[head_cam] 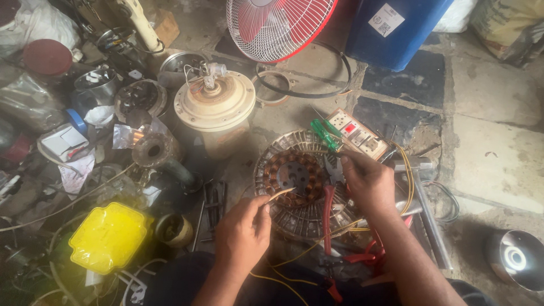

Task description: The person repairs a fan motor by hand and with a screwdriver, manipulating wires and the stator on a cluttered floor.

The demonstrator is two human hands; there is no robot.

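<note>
A round fan motor stator [294, 181] with copper windings lies on the stone floor in front of me. My left hand [243, 232] pinches a thin yellow wire [279, 194] whose end reaches over the windings. My right hand [367, 181] grips red-handled pliers [328, 212] by the jaws end at the stator's right rim. More yellow wire [306, 249] trails down toward my lap.
A cream fan motor housing [215, 107] stands behind the stator, a green screwdriver [324, 134] and a switch-and-socket board [358, 134] to the right. A yellow lid [107, 237] lies at left among parts. A red fan guard [277, 25], blue drum [396, 28] and metal rods [428, 218] surround.
</note>
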